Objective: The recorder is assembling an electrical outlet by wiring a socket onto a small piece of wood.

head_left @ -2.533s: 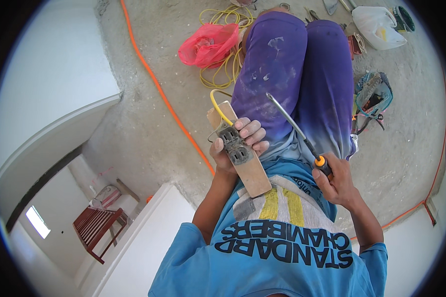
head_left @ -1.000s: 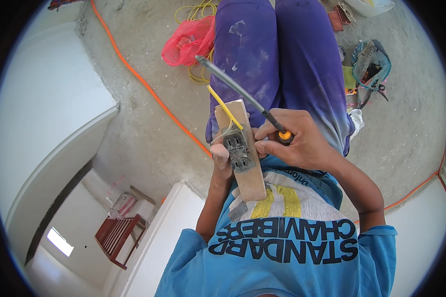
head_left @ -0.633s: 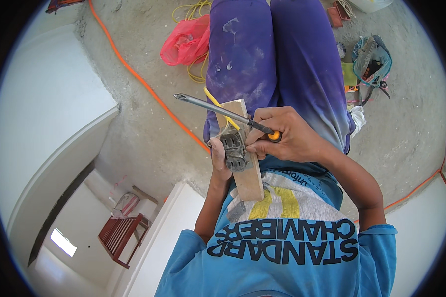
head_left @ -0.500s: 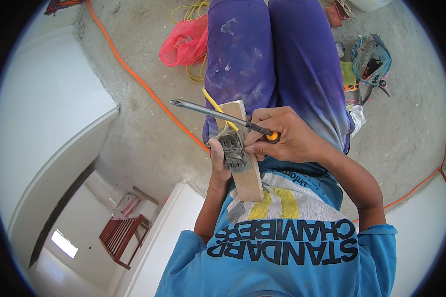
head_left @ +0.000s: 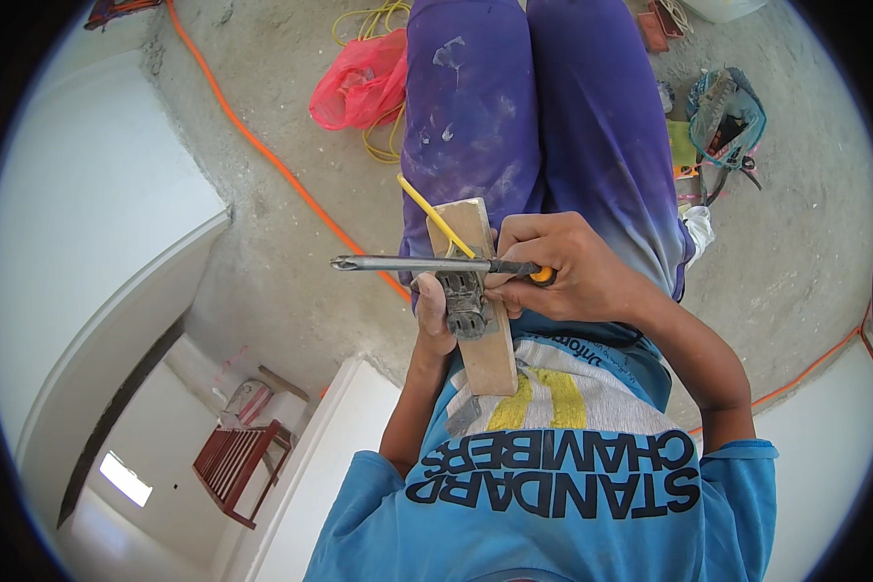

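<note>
A flat wooden board [head_left: 490,364] lies over my lap, with a dark, dusty electrical outlet [head_left: 465,308] on its face. My left hand [head_left: 434,315] grips the board's left side, its thumb up beside the outlet; the other fingers are hidden underneath. In my right hand [head_left: 567,264] is a screwdriver [head_left: 407,263] with a black and orange handle, its shaft pointing left across the top of the outlet. The right fingertips press at the outlet's right edge. From the outlet's upper end a yellow-sheathed cable [head_left: 432,213] sticks up to the left.
An orange cord [head_left: 252,136] crosses the concrete floor on my left. Past my left leg lie a pink plastic bag [head_left: 359,82] and coiled yellow cable [head_left: 383,145]. A bag of tools [head_left: 729,121] sits to the right. A brown slatted wooden piece [head_left: 238,466] stands at lower left.
The screwdriver has swung from a slant to nearly level, its tip now lower across the outlet. The board and both hands have shifted only slightly.
</note>
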`<state>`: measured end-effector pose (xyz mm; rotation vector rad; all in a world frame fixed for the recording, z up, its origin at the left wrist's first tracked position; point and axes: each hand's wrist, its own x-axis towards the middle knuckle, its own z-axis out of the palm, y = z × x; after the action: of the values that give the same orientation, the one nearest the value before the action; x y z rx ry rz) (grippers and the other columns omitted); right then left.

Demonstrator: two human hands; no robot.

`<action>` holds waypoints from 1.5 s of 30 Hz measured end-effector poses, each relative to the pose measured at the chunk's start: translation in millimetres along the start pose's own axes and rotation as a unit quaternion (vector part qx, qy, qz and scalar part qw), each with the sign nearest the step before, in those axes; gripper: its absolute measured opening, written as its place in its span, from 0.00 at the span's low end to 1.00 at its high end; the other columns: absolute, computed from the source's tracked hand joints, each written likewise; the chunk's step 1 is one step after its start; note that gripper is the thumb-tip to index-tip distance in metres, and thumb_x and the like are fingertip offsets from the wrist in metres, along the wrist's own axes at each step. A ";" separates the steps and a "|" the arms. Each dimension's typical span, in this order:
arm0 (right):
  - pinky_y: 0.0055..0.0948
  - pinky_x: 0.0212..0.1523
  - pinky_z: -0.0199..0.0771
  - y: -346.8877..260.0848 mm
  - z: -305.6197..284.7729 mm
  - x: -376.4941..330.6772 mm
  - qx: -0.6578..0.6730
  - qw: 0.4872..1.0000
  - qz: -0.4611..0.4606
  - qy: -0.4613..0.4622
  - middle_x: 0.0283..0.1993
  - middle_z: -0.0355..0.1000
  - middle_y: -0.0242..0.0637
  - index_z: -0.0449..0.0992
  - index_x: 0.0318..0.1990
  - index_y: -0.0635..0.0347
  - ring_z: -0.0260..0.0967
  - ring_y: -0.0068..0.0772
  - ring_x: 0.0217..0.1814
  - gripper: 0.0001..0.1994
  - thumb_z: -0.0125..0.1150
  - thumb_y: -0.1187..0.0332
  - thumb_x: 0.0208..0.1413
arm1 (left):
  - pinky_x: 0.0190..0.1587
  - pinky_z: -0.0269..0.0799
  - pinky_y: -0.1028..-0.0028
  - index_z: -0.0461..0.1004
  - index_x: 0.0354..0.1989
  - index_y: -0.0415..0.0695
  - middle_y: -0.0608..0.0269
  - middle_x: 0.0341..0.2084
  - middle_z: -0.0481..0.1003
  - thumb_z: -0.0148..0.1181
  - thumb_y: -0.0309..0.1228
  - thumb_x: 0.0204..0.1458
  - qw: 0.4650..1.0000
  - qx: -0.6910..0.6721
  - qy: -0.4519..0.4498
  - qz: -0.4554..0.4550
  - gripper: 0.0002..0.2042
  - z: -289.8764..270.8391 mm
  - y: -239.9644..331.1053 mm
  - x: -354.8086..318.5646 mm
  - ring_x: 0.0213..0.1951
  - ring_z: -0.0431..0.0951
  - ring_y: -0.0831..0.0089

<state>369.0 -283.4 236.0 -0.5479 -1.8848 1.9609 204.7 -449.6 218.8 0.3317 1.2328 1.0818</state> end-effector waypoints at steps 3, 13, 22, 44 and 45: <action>0.28 0.28 0.68 3.4 -4.5 -0.3 0.038 0.999 0.012 -0.014 0.29 0.72 0.35 0.85 0.34 0.64 0.72 0.28 0.28 0.06 0.75 0.77 0.48 | 0.41 0.86 0.65 0.72 0.56 0.34 0.47 0.37 0.82 0.36 0.79 0.54 0.999 -0.042 -0.020 -0.007 0.52 -3.4 -6.5 0.4 0.36 0.87 0.61; 0.31 0.28 0.67 -10.5 -8.1 -4.6 -0.066 0.998 -0.005 -0.015 0.27 0.67 0.35 0.79 0.37 0.66 0.68 0.33 0.25 0.09 0.73 0.77 0.49 | 0.41 0.87 0.64 0.67 0.61 0.34 0.48 0.41 0.80 0.40 0.76 0.56 0.990 -0.133 -0.053 0.015 0.49 -1.6 -8.6 8.4 0.38 0.86 0.62; 0.41 0.28 0.71 -82.9 -83.1 -104.8 -0.436 0.884 0.155 -0.071 0.29 0.68 0.39 0.68 0.63 0.59 0.70 0.43 0.26 0.28 0.62 0.82 0.53 | 0.38 0.85 0.65 0.67 0.60 0.37 0.51 0.39 0.76 0.43 0.67 0.63 0.977 -0.208 0.042 -0.001 0.40 22.6 17.8 2.7 0.32 0.81 0.66; 0.34 0.22 0.68 -88.7 -94.0 -92.4 -0.501 0.843 0.020 -0.197 0.28 0.68 0.32 0.70 0.66 0.50 0.68 0.31 0.24 0.38 0.72 0.78 0.42 | 0.30 0.84 0.74 0.75 0.42 0.40 0.58 0.31 0.81 0.51 0.58 0.66 0.986 -0.162 0.024 0.020 0.28 18.7 17.0 13.8 0.26 0.84 0.73; 0.34 0.22 0.68 -90.6 -94.3 -92.0 -0.505 0.839 0.020 -0.200 0.28 0.68 0.32 0.70 0.66 0.50 0.68 0.31 0.24 0.38 0.72 0.78 0.42 | 0.30 0.84 0.74 0.75 0.42 0.40 0.58 0.31 0.81 0.51 0.58 0.66 0.986 -0.164 0.023 0.022 0.28 19.0 17.5 13.6 0.26 0.84 0.73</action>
<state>495.8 -246.0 325.9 -0.4326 -3.1555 0.9629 212.1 -423.8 230.2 0.0816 1.0699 1.3134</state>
